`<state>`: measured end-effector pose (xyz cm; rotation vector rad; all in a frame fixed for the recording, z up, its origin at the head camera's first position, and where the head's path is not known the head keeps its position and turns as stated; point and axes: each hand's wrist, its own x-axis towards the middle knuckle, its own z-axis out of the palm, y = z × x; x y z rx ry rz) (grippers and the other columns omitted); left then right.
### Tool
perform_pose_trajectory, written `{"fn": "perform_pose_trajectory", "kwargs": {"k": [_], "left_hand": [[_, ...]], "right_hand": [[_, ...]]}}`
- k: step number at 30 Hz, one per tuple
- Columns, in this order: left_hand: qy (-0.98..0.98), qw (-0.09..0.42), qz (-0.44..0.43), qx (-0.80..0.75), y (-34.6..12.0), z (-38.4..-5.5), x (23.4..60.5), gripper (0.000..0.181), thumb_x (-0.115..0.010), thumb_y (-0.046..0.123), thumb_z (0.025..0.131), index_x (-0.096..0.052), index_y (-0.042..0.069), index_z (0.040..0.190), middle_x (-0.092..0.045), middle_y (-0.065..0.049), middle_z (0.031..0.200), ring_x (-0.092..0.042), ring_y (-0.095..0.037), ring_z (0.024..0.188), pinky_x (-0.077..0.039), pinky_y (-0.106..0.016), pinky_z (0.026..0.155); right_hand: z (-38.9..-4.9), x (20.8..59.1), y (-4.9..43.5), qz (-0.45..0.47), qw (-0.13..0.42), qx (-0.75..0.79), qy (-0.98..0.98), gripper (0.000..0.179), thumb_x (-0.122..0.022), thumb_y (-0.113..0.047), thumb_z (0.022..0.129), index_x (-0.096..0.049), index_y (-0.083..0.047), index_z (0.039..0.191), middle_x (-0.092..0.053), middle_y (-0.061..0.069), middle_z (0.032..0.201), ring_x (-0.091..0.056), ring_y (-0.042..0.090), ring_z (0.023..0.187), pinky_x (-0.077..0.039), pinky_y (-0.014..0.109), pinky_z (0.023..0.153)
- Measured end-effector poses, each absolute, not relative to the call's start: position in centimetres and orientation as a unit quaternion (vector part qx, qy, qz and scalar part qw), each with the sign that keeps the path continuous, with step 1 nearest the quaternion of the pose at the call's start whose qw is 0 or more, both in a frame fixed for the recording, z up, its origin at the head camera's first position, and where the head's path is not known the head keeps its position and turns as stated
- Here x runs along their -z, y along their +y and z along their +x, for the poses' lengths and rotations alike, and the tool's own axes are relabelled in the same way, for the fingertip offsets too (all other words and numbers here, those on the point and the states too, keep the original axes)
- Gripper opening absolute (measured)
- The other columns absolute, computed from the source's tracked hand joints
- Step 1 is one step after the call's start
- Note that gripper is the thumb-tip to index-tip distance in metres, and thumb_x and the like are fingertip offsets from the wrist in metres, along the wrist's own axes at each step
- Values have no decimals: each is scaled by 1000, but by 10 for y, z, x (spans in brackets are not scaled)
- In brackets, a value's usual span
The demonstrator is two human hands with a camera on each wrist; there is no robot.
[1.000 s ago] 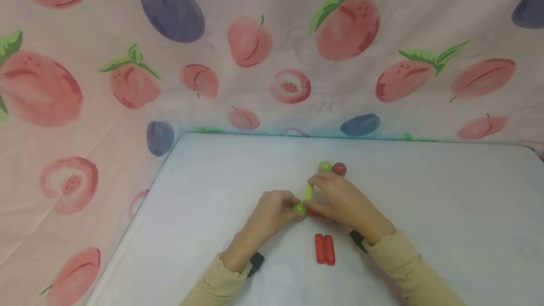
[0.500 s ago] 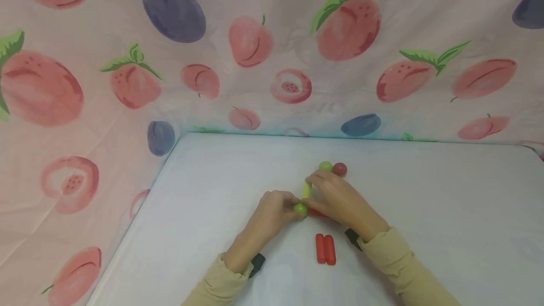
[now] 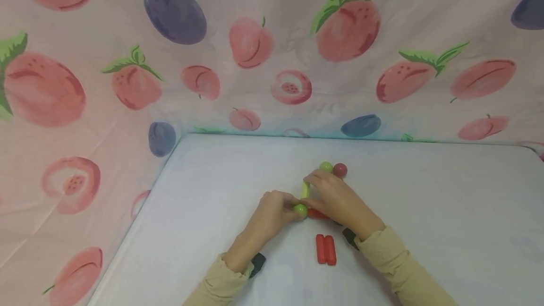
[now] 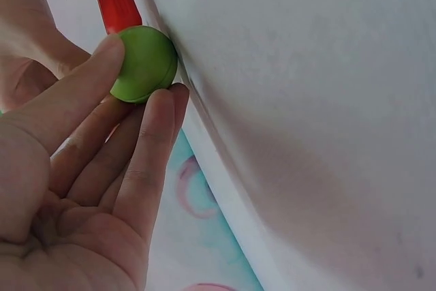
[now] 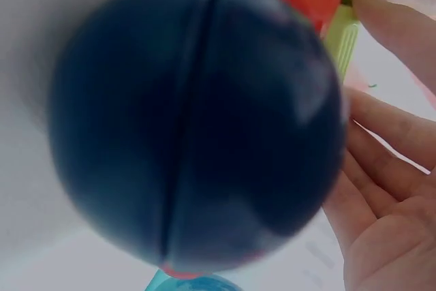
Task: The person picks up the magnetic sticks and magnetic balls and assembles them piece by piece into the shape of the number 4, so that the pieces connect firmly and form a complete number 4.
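My left hand (image 3: 274, 214) pinches a green ball (image 4: 146, 65) between thumb and fingertips, close over the white table. One end of a red rod (image 4: 117, 1) meets this ball; a dark blue ball (image 5: 197, 120) is at the rod's other end. My right hand (image 3: 340, 197) holds a yellow-green rod (image 3: 305, 190) between thumb and fingers, its near end right at the green ball. The blue ball fills much of the right wrist view and covers part of the right hand's fingers. In the head view, the right hand hides the blue ball.
Beyond the right hand, another green ball (image 3: 326, 167) and a dark red ball (image 3: 340, 170) lie side by side. Two red rods (image 3: 326, 249) lie parallel on the white table (image 3: 446, 211), nearer the person. A fruit-printed cloth (image 3: 272, 51) hangs behind and to the left.
My right hand has shifted slightly left, bringing the yellow-green rod over to the green ball. The left hand has kept its pinch on the ball and barely moved.
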<state>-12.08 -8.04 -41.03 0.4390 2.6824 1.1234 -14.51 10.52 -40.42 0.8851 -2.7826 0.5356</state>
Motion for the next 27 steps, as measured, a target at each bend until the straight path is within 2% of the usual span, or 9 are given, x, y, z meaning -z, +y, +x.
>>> {"fn": "perform_pose_trajectory", "kwargs": {"k": [5, 20, 27], "left_hand": [[904, 110, 140, -389, -80, -121, 410, 24, -82, 15, 81, -77, 3, 102, -76, -3, 94, -69, -12, 88, -56, -28, 79], [907, 97, 152, -380, -82, -119, 411, 24, -82, 15, 80, -76, 4, 101, -76, -1, 92, -67, -9, 84, -54, -24, 76], [904, 103, 153, -385, -82, -119, 410, 26, -82, 14, 81, -75, 3, 103, -76, -3, 94, -69, -11, 85, -56, -25, 76]], "right_hand": [[-146, 405, 105, 297, 79, -180, -935, 45, -86, -25, 77, -69, 0, 111, -68, 8, 105, -65, 21, 99, -57, 34, 89], [-144, 405, 102, 319, 70, -189, -926, 37, -82, -17, 82, -68, 1, 112, -68, 7, 105, -64, 20, 102, -56, 32, 90], [-146, 408, 100, 327, 71, -190, -923, 29, -81, -15, 82, -69, 0, 104, -67, 4, 95, -63, 15, 91, -57, 29, 84]]}}
